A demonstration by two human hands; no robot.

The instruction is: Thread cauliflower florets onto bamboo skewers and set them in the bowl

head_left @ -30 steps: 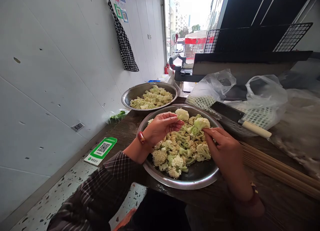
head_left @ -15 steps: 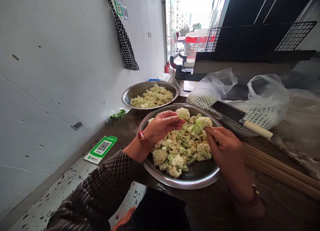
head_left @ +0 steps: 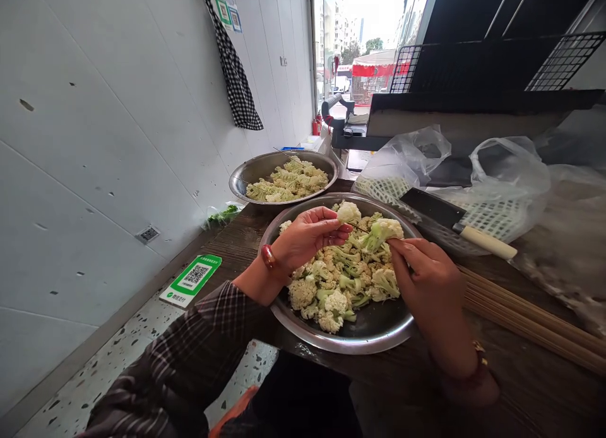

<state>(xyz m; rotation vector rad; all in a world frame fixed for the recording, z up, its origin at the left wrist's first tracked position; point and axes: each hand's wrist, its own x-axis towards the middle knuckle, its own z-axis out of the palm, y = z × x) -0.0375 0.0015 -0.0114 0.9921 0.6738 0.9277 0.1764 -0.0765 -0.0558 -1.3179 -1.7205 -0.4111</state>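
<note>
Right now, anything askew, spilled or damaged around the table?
Two things. The white panelled wall at left has several chipped marks, so it looks damaged. The dark-bladed cleaver with the pale handle appears to rest on translucent plastic bags, an odd perch for a blade.

Pinches a pale floret (head_left: 349, 212) in the left hand (head_left: 315, 233) and holds a second floret (head_left: 384, 231) at the fingertips of the right hand (head_left: 428, 274), with a thin stick (head_left: 358, 228) in the gap between. Holds both above a wide metal bowl (head_left: 350, 346) of cut cauliflower (head_left: 326, 286). Shows another metal bowl (head_left: 250, 173) of cauliflower just beyond, a cleaver (head_left: 430, 207) by plastic bags (head_left: 514, 166), and a bundle of sticks (head_left: 530, 318) near the right wrist.
</note>
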